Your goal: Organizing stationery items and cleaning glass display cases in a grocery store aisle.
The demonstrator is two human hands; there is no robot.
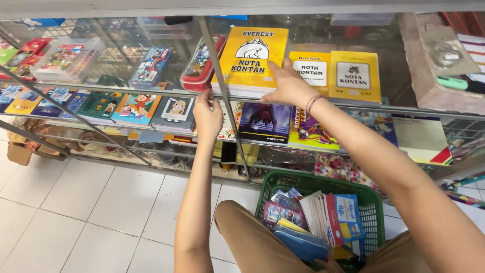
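- Green basket (270,188) of stationery sits nearest, at 6 o'clock.
- Right hand (287,86), fingers spread flat, presses the yellow receipt-book stack (251,60) at 12 o'clock.
- Left hand (207,117) curls on the glass shelf edge (151,91).
- Risk, I judge: the stack could slide off the shelf.

Hands: I count two, my left hand (208,117) and right hand (288,86).
Yellow receipt books: I see three (251,58) (309,71) (355,76).
Green baskets: I see one (323,183).
Red pencil cases: I see one (201,63).

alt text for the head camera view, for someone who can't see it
A person's right hand rests on a stack of yellow receipt books on a glass shelf, left hand at its edge; a green basket of stationery sits below.
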